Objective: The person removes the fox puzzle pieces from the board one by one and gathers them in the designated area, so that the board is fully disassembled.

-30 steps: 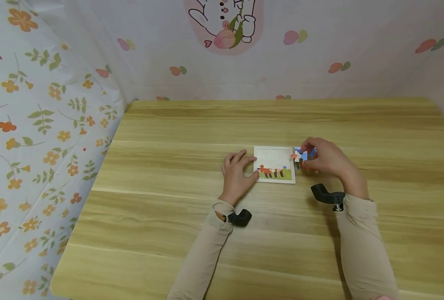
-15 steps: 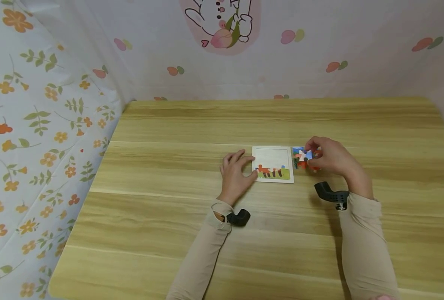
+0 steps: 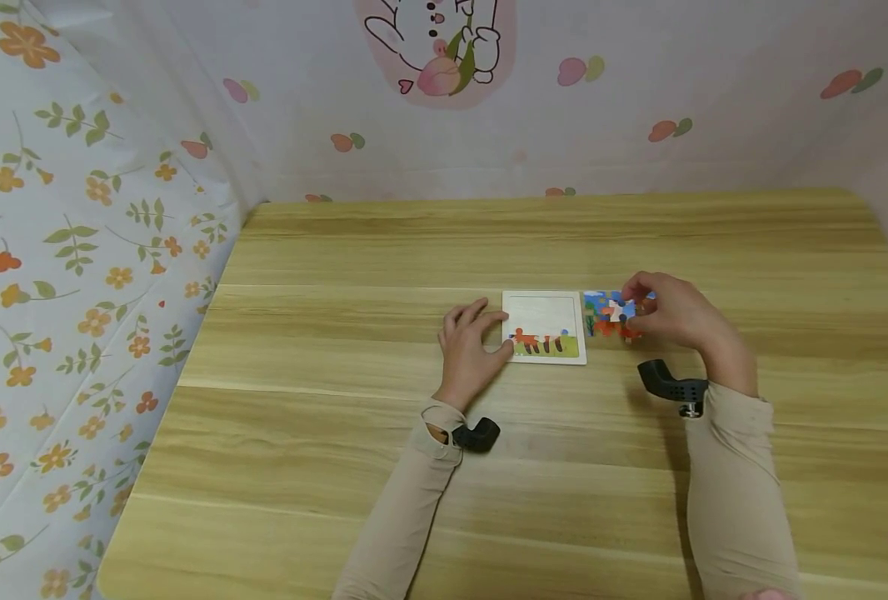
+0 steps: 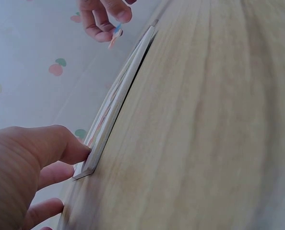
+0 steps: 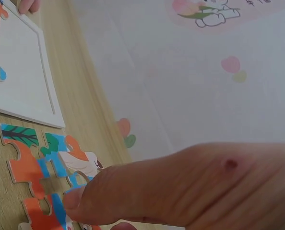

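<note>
My right hand (image 3: 680, 312) pinches a blue, white and peach jigsaw piece (image 3: 621, 311) between thumb and fingers. It holds the piece over several loose jigsaw pieces (image 3: 600, 327), coloured blue, orange and green, to the right of a white puzzle tray (image 3: 545, 312). One assembled strip (image 3: 545, 344) of orange and green pieces fills the tray's near side. My left hand (image 3: 470, 354) touches the tray's left edge with thumb and index finger; in the left wrist view the thumb (image 4: 77, 151) presses on the rim near a corner. My right hand hides some loose pieces.
The wood-grain table (image 3: 324, 433) extends around the tray. Behind it hangs a white printed curtain (image 3: 294, 125), and a floral cloth (image 3: 99, 333) hangs at the left. A black camera mount is on each wrist, one of them the right mount (image 3: 672, 385).
My right hand has moved to the right with the pinched piece, uncovering more of the loose pieces beside the tray. The left hand stays at the tray's edge. The head view has shifted slightly.
</note>
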{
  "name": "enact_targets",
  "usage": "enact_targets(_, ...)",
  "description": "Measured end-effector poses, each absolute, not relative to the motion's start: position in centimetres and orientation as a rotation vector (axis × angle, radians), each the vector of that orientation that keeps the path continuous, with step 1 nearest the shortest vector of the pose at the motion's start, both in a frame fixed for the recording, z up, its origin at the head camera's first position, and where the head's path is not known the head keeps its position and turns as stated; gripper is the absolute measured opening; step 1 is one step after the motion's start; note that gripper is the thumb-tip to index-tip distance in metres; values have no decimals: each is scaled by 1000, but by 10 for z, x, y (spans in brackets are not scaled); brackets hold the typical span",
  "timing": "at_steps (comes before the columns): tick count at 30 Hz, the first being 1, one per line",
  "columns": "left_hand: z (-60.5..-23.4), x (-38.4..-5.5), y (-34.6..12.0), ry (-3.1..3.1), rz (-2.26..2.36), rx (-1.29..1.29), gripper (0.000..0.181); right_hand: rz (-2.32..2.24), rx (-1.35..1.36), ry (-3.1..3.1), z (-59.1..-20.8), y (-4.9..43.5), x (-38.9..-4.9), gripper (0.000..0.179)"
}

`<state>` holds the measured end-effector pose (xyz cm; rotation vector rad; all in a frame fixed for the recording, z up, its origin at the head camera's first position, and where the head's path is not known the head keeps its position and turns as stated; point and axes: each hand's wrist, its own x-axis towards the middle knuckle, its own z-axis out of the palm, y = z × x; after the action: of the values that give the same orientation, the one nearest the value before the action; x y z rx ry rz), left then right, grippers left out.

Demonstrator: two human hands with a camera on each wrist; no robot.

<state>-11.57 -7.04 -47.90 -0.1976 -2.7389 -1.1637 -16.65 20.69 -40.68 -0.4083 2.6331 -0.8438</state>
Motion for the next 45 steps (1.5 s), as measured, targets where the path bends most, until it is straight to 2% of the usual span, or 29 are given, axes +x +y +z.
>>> enact_targets(14,-480,-116,-70,-2733,-1167,-201,34,-835,-395,2656,-407,224,-167,28)
enact_targets(45,-481,-117,-70,-2736,-1153,-195,34,-790,-275,2567,-408,245,-164,36)
